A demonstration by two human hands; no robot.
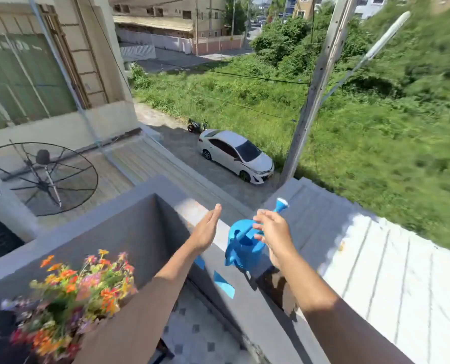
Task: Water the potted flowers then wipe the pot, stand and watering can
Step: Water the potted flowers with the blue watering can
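Blue watering can (241,249) stands on grey ledge (258,306).

Blue watering can (241,246) on grey balcony ledge (266,308), right hand (273,236) touching its spout side, fingers loose. Left hand (205,228) flat and empty just left. Blurred orange flowers (71,290) near left.

The watering can (241,248) stands on the balcony wall (247,306) at center. Flowers (71,292) sit at eight o'clock, a car (235,155) at twelve beyond the wall.

2 bare forearms, no sleeves, left hand (205,229) and right hand (273,236) without rings.
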